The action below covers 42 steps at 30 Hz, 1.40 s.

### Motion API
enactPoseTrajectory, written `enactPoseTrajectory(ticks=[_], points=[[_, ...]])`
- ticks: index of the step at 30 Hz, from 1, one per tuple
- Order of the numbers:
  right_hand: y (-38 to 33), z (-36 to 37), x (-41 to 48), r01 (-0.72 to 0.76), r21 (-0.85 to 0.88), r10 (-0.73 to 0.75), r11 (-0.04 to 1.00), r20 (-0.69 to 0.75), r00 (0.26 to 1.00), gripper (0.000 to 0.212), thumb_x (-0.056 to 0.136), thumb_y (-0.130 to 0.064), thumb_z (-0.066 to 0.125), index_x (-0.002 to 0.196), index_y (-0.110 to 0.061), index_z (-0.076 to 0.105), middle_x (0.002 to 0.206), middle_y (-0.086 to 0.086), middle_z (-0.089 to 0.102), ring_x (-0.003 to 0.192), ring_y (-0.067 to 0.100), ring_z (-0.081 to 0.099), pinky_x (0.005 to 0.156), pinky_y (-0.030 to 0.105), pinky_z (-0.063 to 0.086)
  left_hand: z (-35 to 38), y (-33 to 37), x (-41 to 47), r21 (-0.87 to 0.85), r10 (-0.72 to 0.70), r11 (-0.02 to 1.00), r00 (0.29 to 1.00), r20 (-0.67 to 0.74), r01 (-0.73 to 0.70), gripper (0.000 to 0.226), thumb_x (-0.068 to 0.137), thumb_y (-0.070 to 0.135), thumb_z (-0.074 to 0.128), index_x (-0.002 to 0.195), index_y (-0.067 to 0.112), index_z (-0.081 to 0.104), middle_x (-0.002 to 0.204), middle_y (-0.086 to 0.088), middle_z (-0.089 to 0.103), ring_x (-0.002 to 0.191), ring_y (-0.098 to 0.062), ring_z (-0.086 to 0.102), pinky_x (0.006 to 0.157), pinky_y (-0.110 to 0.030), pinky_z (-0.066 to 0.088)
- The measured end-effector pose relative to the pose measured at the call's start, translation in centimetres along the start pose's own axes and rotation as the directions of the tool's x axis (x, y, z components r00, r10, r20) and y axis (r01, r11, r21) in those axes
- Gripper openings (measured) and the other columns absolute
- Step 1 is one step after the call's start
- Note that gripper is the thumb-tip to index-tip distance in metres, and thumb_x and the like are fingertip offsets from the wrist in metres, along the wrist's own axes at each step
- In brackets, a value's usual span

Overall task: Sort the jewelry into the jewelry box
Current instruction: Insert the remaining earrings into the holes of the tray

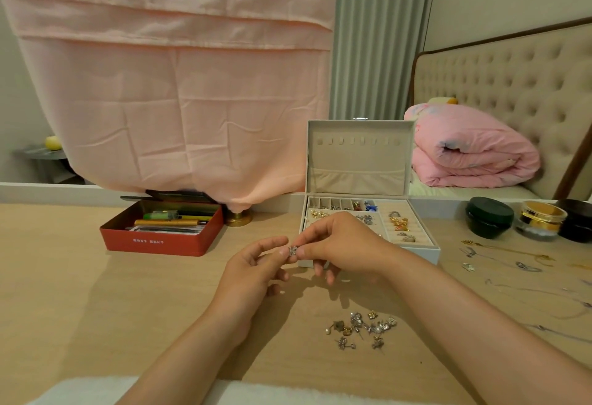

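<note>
While the wide pale wooden desk fills the near view, the white fabric-lined jewelry box stands open at the far centre, lid upright, with several compartments already holding pieces. Left of it sits a red rectangular metal tin full of pens. Now the hands: the left hand and the right hand meet just in front of the box, above the desk. Both are pinching one small silver stud earring between thumb and fingertips, the other fingers loosely curled.

On the near side, right of centre, lies a loose heap of mixed silver and gold earrings, so plenty looks unsorted. Thin chain necklaces trail along the right edge.

As for handling, that stud should weigh almost nothing. It is stiff, smooth metal, so likely slippery, with a fine post that could bend. The best hold is probably on the decorated head, fingertips only. Drop it and it may bounce out of sight.
</note>
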State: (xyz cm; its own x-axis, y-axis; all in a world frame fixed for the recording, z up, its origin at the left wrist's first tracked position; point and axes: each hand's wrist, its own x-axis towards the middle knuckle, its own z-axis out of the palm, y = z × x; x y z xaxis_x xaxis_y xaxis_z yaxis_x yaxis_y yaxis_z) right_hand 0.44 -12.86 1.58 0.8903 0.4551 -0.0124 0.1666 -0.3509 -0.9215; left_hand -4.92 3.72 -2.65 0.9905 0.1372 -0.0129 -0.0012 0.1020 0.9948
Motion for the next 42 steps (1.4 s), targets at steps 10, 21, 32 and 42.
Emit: enactPoseTrajectory(ticks=[10, 21, 32, 42], points=[[-0.8, -2.0, 0.1, 0.190, 0.119, -0.172, 0.974, -0.148, 0.974, 0.014, 0.088, -0.002, 0.074, 0.101, -0.008, 0.075, 0.074, 0.006, 0.072, 0.051, 0.018, 0.059, 0.043, 0.028, 0.051, 1.6, 2.7, 1.8, 0.024, 0.047, 0.999, 0.998, 0.033, -0.048, 0.014, 0.095, 0.025, 0.063, 0.102, 0.019, 0.074, 0.088, 0.005, 0.075, 0.073, -0.011, 0.060, 0.070, -0.029, 0.048], [-1.6, -9.7, -0.7, 0.273, -0.227, -0.343, 0.935, -0.383, 0.858, 0.016, 0.087, -0.010, 0.076, 0.097, -0.022, 0.079, 0.072, 0.000, 0.074, 0.053, 0.019, 0.061, 0.045, 0.031, 0.052, 9.3, 6.4, 6.6, 0.150, 0.218, 0.957, 0.957, 0.191, -0.247, 0.018, 0.097, 0.030, 0.061, 0.094, 0.017, 0.073, 0.081, 0.009, 0.071, 0.066, -0.008, 0.059, 0.063, -0.024, 0.046], [2.4, -11.7, 1.6, 0.031, -0.597, -0.287, 0.802, -0.338, 0.896, 0.009, 0.089, -0.025, 0.075, 0.093, -0.034, 0.076, 0.086, -0.019, 0.070, 0.056, -0.007, 0.056, 0.068, 0.024, 0.046, 8.6, 2.9, 10.9, 0.688, 0.434, 0.512, 0.846, 0.309, -0.514, 0.013, 0.094, 0.032, 0.063, 0.101, 0.034, 0.073, 0.098, 0.016, 0.070, 0.094, -0.008, 0.058, 0.087, -0.031, 0.047], [3.4, -10.2, 2.4, -0.090, -0.817, -0.238, 0.570, -0.269, 0.933, 0.012, 0.088, -0.038, 0.072, 0.100, -0.039, 0.074, 0.106, -0.017, 0.065, 0.083, 0.003, 0.049, 0.076, 0.029, 0.038, 8.1, 1.3, 11.4, 0.771, 0.410, 0.185, 0.761, 0.503, -0.609, 0.022, 0.092, 0.040, 0.059, 0.109, 0.043, 0.072, 0.105, 0.006, 0.063, 0.105, -0.017, 0.046, 0.095, -0.039, 0.041]])
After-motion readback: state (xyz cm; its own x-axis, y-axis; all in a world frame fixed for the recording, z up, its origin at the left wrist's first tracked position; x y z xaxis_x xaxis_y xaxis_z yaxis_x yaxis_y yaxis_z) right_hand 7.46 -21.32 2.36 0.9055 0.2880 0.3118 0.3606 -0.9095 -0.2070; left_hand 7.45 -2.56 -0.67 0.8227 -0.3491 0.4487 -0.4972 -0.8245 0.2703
